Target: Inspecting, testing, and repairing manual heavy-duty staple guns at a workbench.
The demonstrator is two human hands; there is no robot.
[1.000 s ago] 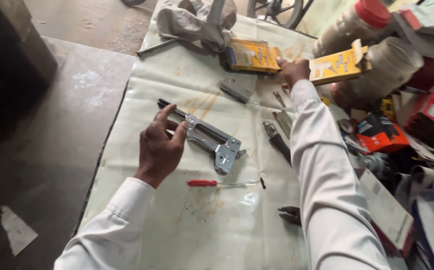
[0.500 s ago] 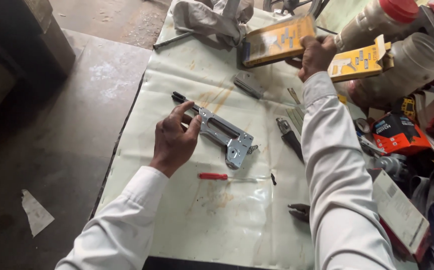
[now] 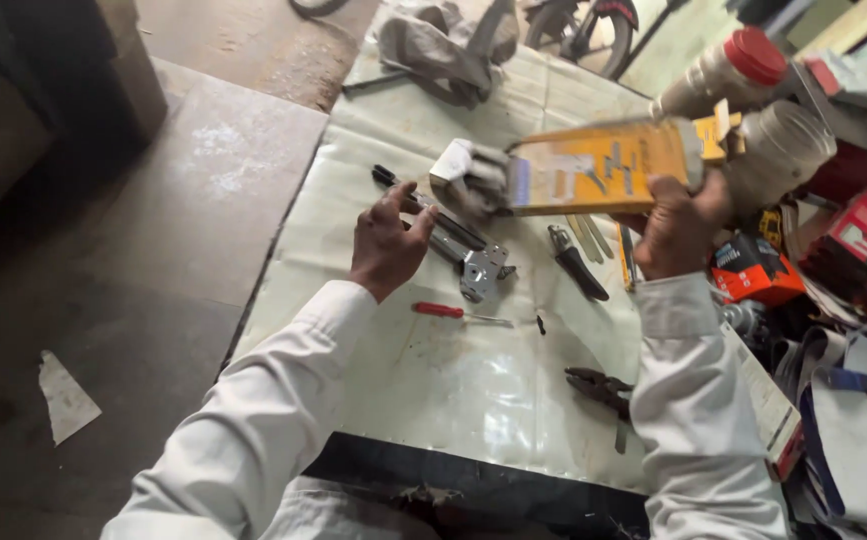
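At the far left we saw bare concrete floor (image 3: 153, 260) with a scrap of pale paper (image 3: 65, 398) lying on it. The table (image 3: 453, 390), covered in a whitish plastic sheet, began just right of that.

Our left hand (image 3: 385, 245) rested on the black-handled end of a long metal tool (image 3: 448, 240), a hinged steel bracket that lay slanted across the sheet. The fingers were spread and loosely curved over it, not clenched; we could not tell whether they actually pinched the handle or only lay on it. Just below the bracket's lower end lay a small red-handled screwdriver (image 3: 450, 312), flat on the sheet and apart from the hand.

Further right, a dark-handled knife-like tool (image 3: 578, 265) lay near the bracket, and a pair of dark pliers (image 3: 601, 388) sat close to the near edge, beside our right sleeve.

Our right hand (image 3: 678, 225) was closed around the right end of a long yellow cardboard box (image 3: 603, 165), held up above the table and roughly level. A crumpled grey-white wad (image 3: 468, 175) showed at the box's left end, over the bracket.

Behind the box stood a jar with a red lid (image 3: 728, 70). At the far right, red and orange packages (image 3: 753, 270) lay heaped in clutter.
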